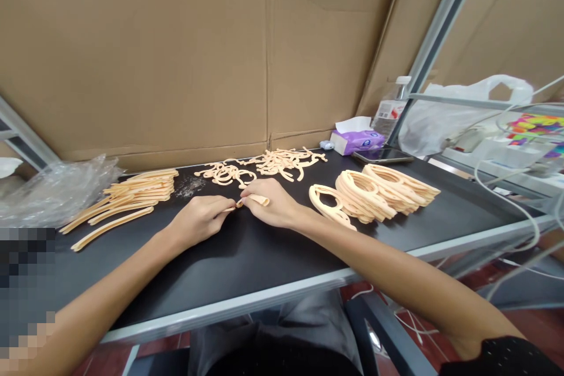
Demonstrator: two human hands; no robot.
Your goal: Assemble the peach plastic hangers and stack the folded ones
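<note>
My left hand (200, 220) is closed in a pinch near the middle of the black table, on one end of a cream-coloured strip. My right hand (273, 202) is closed around the same cream-coloured strip (261, 200), whose rolled or hollow-looking end sticks out beside the fingers. Both sets of fingertips almost meet, and most of the strip is hidden by them. Just beyond lies a heap of curly cream offcuts (282, 163). Right of my right hand, several oval-ended cream pieces (359, 194) lie stacked in a row.
Long cream strips (141, 194) are piled at the left, by a clear plastic bag (66, 185). A purple tissue pack (356, 141), a phone (383, 155) and a bottle (390, 111) stand or lie at the back right. Cardboard (176, 59) walls the rear; white cables (506, 194) hang at right.
</note>
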